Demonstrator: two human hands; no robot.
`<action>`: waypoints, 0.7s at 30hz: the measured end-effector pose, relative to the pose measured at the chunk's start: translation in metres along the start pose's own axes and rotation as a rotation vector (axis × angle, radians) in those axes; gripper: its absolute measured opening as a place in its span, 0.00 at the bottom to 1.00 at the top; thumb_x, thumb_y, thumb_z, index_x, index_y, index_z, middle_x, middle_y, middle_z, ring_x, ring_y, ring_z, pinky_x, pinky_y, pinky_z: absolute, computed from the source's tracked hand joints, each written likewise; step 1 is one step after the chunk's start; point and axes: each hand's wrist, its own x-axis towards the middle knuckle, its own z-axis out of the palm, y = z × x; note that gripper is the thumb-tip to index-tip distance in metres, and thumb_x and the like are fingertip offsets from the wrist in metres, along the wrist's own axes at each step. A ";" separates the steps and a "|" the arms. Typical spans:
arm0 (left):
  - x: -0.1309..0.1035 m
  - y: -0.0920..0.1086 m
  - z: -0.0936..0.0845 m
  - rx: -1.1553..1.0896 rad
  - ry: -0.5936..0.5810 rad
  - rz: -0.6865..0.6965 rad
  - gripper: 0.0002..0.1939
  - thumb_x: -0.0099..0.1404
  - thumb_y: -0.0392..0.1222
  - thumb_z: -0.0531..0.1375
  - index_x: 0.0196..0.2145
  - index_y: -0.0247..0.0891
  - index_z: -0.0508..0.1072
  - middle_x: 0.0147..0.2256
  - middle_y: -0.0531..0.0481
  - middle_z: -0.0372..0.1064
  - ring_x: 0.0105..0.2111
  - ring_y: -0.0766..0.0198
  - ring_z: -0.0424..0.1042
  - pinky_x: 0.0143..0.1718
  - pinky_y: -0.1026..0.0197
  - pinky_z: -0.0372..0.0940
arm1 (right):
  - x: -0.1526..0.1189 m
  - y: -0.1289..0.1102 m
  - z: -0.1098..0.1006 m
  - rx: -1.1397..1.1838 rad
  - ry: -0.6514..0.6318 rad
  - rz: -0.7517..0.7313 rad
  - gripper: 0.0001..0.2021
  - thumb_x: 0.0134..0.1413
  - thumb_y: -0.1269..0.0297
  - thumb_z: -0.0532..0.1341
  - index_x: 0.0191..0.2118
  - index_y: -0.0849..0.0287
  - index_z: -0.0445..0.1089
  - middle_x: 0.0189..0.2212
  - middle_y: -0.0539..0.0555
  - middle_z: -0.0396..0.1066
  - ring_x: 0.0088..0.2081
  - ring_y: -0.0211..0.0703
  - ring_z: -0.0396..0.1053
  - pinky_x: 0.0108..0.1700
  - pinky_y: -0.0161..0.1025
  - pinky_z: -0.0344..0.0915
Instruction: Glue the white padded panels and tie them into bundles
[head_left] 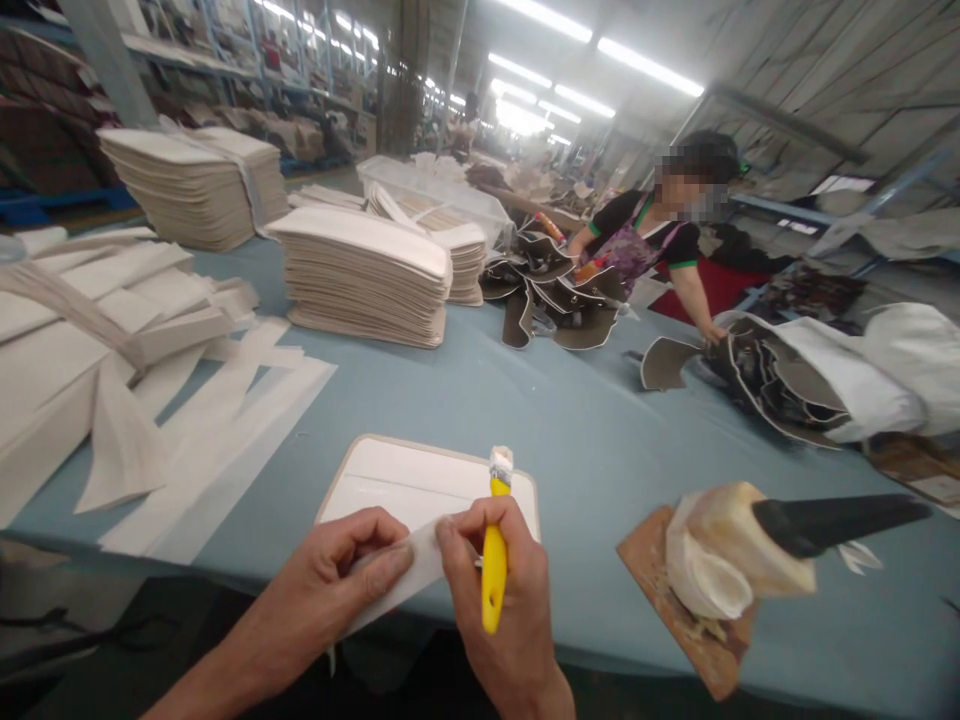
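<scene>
Between my two hands a thin white strip point(426, 556) is stretched, its lower end hanging past the table edge. My left hand point(352, 570) pinches it with thumb and fingers. My right hand point(501, 575) grips the strip's other end and also holds a brush with a yellow handle point(493, 570), bristles up and coated white. Behind the hands a white panel with rounded corners and a tan edge point(412, 482) lies flat on the blue-grey table point(577, 430). A line crosses the panel lengthwise. The hands hide its near side.
Stacked panels point(367, 280) stand at the back, and loose white strips point(225, 440) lie left. On the right a glue-crusted container with a black spout point(712, 550) rests on a brown board point(652, 560). Across the table a co-worker point(660, 220) handles dark pieces point(780, 380).
</scene>
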 end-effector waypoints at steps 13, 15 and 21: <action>-0.034 -0.040 -0.017 -0.065 -0.047 -0.326 0.30 0.52 0.71 0.66 0.27 0.40 0.63 0.19 0.60 0.60 0.19 0.73 0.54 0.21 0.68 0.49 | -0.010 0.060 -0.046 -0.356 0.379 0.106 0.16 0.61 0.47 0.63 0.33 0.55 0.67 0.27 0.50 0.76 0.23 0.37 0.71 0.27 0.31 0.65; -0.040 -0.044 -0.028 -0.086 0.024 -0.338 0.31 0.51 0.72 0.66 0.26 0.39 0.64 0.19 0.60 0.61 0.19 0.73 0.54 0.21 0.68 0.48 | -0.015 0.069 -0.049 -0.411 0.432 0.148 0.20 0.59 0.41 0.63 0.32 0.55 0.67 0.28 0.51 0.76 0.25 0.39 0.72 0.29 0.32 0.66; -0.035 -0.042 -0.041 -0.180 0.336 -0.289 0.29 0.55 0.69 0.65 0.26 0.38 0.66 0.20 0.59 0.63 0.16 0.73 0.54 0.22 0.65 0.50 | -0.027 0.080 -0.037 -0.411 0.509 0.231 0.25 0.56 0.35 0.63 0.34 0.55 0.69 0.31 0.54 0.76 0.30 0.43 0.73 0.32 0.35 0.65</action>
